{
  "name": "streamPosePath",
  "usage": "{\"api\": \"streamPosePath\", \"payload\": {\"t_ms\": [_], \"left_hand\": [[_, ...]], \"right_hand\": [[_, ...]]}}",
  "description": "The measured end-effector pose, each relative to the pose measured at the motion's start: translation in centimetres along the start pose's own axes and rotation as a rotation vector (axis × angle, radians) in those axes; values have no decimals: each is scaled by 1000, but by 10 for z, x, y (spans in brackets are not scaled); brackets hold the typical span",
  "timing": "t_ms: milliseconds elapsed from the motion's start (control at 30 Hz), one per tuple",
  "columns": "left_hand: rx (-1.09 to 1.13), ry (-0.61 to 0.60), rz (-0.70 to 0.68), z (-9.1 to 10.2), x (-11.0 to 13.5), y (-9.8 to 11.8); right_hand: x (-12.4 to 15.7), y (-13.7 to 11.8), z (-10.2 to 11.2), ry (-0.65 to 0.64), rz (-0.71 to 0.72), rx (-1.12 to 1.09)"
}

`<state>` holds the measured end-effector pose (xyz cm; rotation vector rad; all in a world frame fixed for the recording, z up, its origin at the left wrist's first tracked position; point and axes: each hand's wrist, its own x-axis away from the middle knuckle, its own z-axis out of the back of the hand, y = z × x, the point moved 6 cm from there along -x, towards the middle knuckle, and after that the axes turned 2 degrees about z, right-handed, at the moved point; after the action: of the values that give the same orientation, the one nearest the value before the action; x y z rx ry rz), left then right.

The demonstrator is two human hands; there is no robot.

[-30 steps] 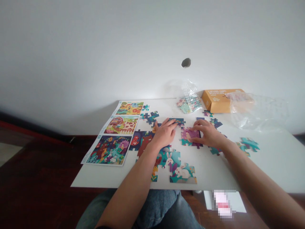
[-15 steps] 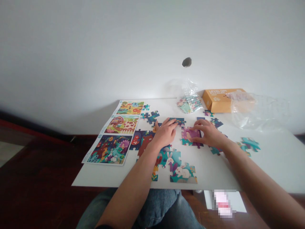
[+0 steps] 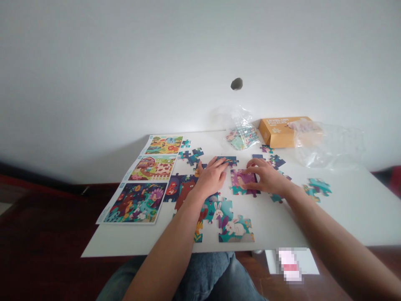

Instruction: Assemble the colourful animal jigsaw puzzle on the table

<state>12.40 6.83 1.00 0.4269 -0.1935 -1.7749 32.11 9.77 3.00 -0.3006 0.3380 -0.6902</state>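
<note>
My right hand bends its thumb and fingers over a joined purple puzzle section that lies flat on the white table. My left hand rests with fingers stretched out, fingertips on a dark blue puzzle piece. Under my left wrist and forearm lies a partly joined puzzle with a brown bear, partly hidden by the arm. Nearer me, a joined section with white rabbits sits by the table's front edge.
Left stands a sheet with three printed pictures. Loose pieces lie behind my left hand and to the right. A clear bag of pieces, a yellow puzzle box and an empty plastic bag are at the back.
The whole view has shifted slightly, so everything sits further left in the picture. Both hands keep nearly the same pose over the same pieces.
</note>
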Motion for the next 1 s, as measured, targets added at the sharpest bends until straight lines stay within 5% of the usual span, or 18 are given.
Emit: {"api": "streamPosePath", "payload": {"t_ms": [1000], "left_hand": [[13, 25, -48, 4, 0, 7]], "right_hand": [[-4, -8, -3, 9, 4, 11]]}}
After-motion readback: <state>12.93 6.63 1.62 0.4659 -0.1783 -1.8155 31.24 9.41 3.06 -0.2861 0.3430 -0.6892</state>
